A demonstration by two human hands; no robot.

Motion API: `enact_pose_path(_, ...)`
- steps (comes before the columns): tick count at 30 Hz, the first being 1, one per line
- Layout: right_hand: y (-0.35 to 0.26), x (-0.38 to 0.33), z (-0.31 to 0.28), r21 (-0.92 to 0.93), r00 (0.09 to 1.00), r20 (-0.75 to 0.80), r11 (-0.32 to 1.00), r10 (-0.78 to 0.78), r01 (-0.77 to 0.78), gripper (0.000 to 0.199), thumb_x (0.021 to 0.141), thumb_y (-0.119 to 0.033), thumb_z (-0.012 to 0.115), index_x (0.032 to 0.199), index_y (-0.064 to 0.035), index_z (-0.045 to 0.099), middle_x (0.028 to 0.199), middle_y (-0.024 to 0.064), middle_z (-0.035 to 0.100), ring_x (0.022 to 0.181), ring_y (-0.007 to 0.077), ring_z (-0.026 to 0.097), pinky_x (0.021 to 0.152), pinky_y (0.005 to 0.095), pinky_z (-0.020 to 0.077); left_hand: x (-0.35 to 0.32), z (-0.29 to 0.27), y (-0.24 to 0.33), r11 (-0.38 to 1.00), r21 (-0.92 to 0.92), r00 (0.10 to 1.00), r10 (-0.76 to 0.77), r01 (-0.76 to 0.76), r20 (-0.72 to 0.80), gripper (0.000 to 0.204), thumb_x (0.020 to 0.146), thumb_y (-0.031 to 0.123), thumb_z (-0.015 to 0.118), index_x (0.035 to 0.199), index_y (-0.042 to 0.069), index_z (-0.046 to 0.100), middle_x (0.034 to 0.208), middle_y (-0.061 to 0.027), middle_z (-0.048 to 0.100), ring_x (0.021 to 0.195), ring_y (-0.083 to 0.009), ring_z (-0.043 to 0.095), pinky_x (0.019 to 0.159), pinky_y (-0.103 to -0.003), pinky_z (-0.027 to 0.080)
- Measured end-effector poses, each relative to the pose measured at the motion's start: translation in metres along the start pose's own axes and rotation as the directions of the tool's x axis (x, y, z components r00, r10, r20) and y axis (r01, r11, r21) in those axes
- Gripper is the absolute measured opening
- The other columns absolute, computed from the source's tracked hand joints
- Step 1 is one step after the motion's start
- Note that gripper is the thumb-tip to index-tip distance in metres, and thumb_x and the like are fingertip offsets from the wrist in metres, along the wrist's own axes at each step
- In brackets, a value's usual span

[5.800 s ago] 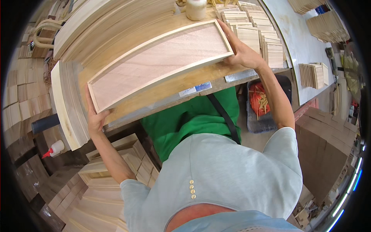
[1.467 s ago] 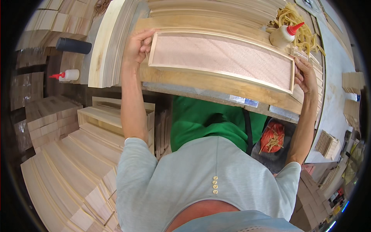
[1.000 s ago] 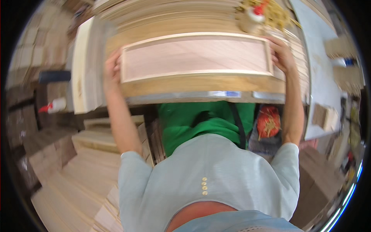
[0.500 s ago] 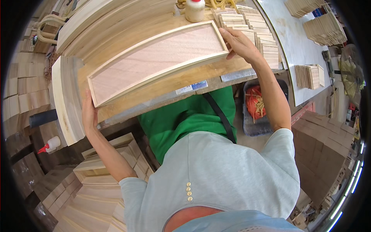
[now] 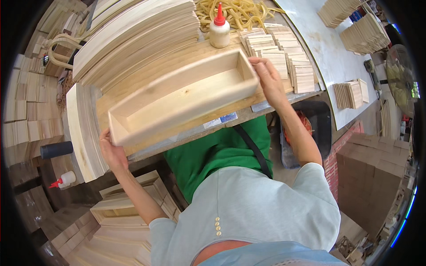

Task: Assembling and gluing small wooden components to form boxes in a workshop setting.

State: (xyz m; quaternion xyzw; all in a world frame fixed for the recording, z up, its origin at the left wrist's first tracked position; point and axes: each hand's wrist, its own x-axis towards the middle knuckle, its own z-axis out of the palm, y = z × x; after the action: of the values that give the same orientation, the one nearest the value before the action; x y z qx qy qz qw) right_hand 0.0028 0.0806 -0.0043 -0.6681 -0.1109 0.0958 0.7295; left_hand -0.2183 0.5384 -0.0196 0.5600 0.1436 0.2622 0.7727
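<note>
A long, narrow, open wooden box (image 5: pixel 191 111) is held level between my hands over the workbench, its hollow inside facing up. Slight blur softens its edges. My left hand (image 5: pixel 114 150) is closed on the left end near the front corner. At the other end, my right hand (image 5: pixel 270 82) grips the short wall, fingers wrapped over its outer side. Under the box lies a wooden board (image 5: pixel 104 104) on the bench. Behind it stands a white glue bottle (image 5: pixel 219 34) with a red nozzle.
Stacked long boards (image 5: pixel 137 48) rise at the back left. Small slats (image 5: pixel 304 77) lie at the right beside tan bands (image 5: pixel 239 13). A second glue bottle (image 5: pixel 66 178) is at the left, below a dark cylinder (image 5: pixel 57 150). A black bin (image 5: pixel 317 122) sits below right.
The box has been turned over: its recessed pinkish panel faced up before, and now its open hollow does. Both hands stay at its ends, slightly lower in view.
</note>
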Motion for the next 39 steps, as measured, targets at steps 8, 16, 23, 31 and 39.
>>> enact_pose_path(8, -0.006, -0.002, 0.002, -0.24, 1.0, -0.016, 0.971, 0.019, -0.023, 0.031, 0.099, -0.023, 0.052, 0.117, -0.0002, 0.059, 0.109, 0.0046, 0.061, 0.102, 0.0128, 0.056, 0.09, 0.026, 0.0441, -0.007, 0.036, -0.011, 0.98, 0.08, 0.982, -0.177, 0.182, -0.065, 0.057, 0.101, 0.033, 0.045, 0.145, -0.001, 0.032, 0.145, -0.0138, 0.04, 0.133, -0.0261, 0.039, 0.111, -0.04, 0.03)
enact_pose_path(16, -0.018, 0.182, -0.071, -0.882, 0.927, -0.098, 0.464, -0.361, 0.087, 0.027, 0.088, -0.02, 0.061, 0.106, -0.0022, 0.067, 0.1, 0.0153, 0.069, 0.095, 0.031, 0.066, 0.08, 0.0384, 0.0524, -0.009, 0.036, -0.006, 0.976, 0.156, 0.988, -0.148, 0.152, -0.038, 0.06, 0.101, 0.037, 0.041, 0.148, 0.002, 0.026, 0.149, -0.0156, 0.034, 0.137, -0.0265, 0.034, 0.112, -0.041, 0.028)
enact_pose_path(23, -0.001, 0.248, -0.069, -0.995, 0.994, -0.096, -0.004, -0.058, -0.096, 0.024, 0.084, -0.017, 0.057, 0.101, -0.004, 0.069, 0.101, 0.0202, 0.068, 0.095, 0.0364, 0.065, 0.079, 0.0449, 0.053, -0.022, 0.034, 0.015, 0.959, 0.277, 0.992, -0.029, 0.063, -0.126, 0.064, 0.102, 0.043, 0.038, 0.147, -0.001, 0.026, 0.152, -0.0195, 0.029, 0.138, -0.0314, 0.033, 0.114, -0.042, 0.026)
enact_pose_path(31, -0.016, 0.26, -0.071, -0.997, 0.995, 0.072, -0.041, -0.07, 0.069, 0.022, 0.079, -0.021, 0.061, 0.089, -0.0023, 0.07, 0.089, 0.0226, 0.068, 0.083, 0.0367, 0.068, 0.072, 0.0462, 0.0541, -0.033, 0.029, 0.034, 0.961, 0.276, 0.978, 0.049, 0.008, -0.201, 0.054, 0.105, 0.033, 0.034, 0.144, -0.003, 0.029, 0.146, -0.022, 0.037, 0.136, -0.0327, 0.038, 0.113, -0.044, 0.03)
enact_pose_path(39, 0.012, 0.313, -0.14, -0.989, 0.969, -0.102, -0.081, -0.227, -0.123, 0.024, 0.074, -0.021, 0.062, 0.081, 0.0008, 0.069, 0.08, 0.0241, 0.068, 0.076, 0.0351, 0.069, 0.068, 0.0458, 0.0547, -0.026, 0.037, 0.04, 0.95, 0.311, 0.982, 0.053, 0.005, -0.18, 0.046, 0.104, 0.026, 0.039, 0.139, -0.003, 0.038, 0.141, -0.0196, 0.044, 0.133, -0.0295, 0.043, 0.11, -0.042, 0.034)
